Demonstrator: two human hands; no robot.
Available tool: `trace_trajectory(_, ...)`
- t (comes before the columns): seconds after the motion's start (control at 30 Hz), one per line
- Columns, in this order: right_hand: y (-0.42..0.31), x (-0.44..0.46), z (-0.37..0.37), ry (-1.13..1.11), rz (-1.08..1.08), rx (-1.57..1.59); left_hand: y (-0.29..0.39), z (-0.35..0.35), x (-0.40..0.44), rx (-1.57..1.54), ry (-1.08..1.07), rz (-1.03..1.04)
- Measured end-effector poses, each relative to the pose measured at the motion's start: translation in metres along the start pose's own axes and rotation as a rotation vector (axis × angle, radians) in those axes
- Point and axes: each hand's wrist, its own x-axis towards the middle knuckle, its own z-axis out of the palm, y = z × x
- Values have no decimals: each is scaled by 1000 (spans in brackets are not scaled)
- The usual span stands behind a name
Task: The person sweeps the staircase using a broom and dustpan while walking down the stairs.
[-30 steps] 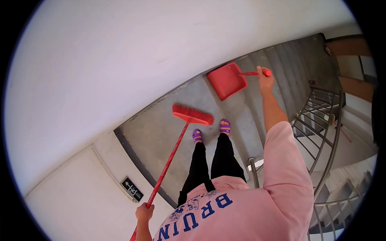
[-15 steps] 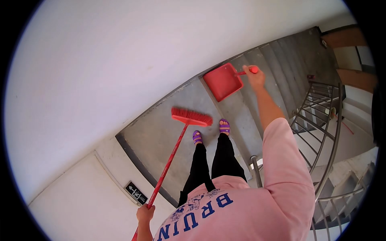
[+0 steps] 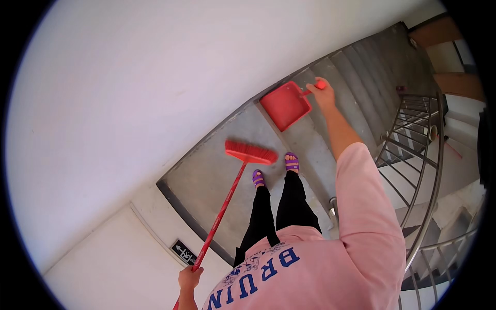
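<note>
My left hand, at the bottom, is closed around the red pole of a broom. The broom head lies on the grey landing just in front of my purple sandals, its bristles facing away from me. My right hand grips the short handle of a red dustpan, with the handle's round end showing above the fingers. The pan is at the landing's edge by the top step, close to the wall, its open side facing left toward the landing.
Concrete stairs descend to the upper right. A metal railing runs along the right side. The white wall borders the landing, with an exit sign low on the left. Brown panels show at the far right.
My right hand has moved left, and the dustpan has shifted slightly left toward the landing. The broom head has slid a little right and down in view. Both hands keep their hold.
</note>
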Motion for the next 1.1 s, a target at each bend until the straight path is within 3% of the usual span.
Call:
trace_trajectory(0.07,9,7,-2,-10,-18,-45,-2,-5,-6,-33,-24,-15)
trace_trajectory(0.17,48,14,-11,104,-92,-387,-19,-9,-11,-72,-39,3)
trace_trajectory(0.27,76,-27,-23,124,-69,-520,-25,-21,-20,-46,1,84)
trace_trajectory(0.33,114,-64,-19,-176,-53,-351,-17,-35,-29,-10,68,164)
trace_trajectory(0.37,69,-125,-26,-173,-257,-410,-11,-43,-31,33,104,241)
trace_trajectory(0.4,69,-153,-17,-368,-125,-253,-5,-52,-33,79,141,318)
trace_trajectory(0.47,78,-218,3,-716,-163,-161,14,-70,-39,167,191,455)
trace_trajectory(0.5,80,-255,14,-811,-306,-332,29,-80,-44,214,204,515)
trace_trajectory(0.6,46,-346,27,-997,-477,-285,70,-100,-46,413,300,751)
trace_trajectory(0.67,44,-383,41,-958,-678,-286,105,-112,-58,562,357,940)
trace_trajectory(0.77,2,-406,25,-920,-518,-342,151,-125,-92,705,365,1152)
trace_trajectory(0.8,-5,-416,16,-830,-410,-336,154,-122,-98,733,349,1260)
trace_trajectory(0.97,38,-426,22,-340,-383,-397,158,-155,-90,914,553,1521)
trace_trajectory(1.1,52,-454,32,-113,-273,-346,141,-170,-107,1062,673,1708)
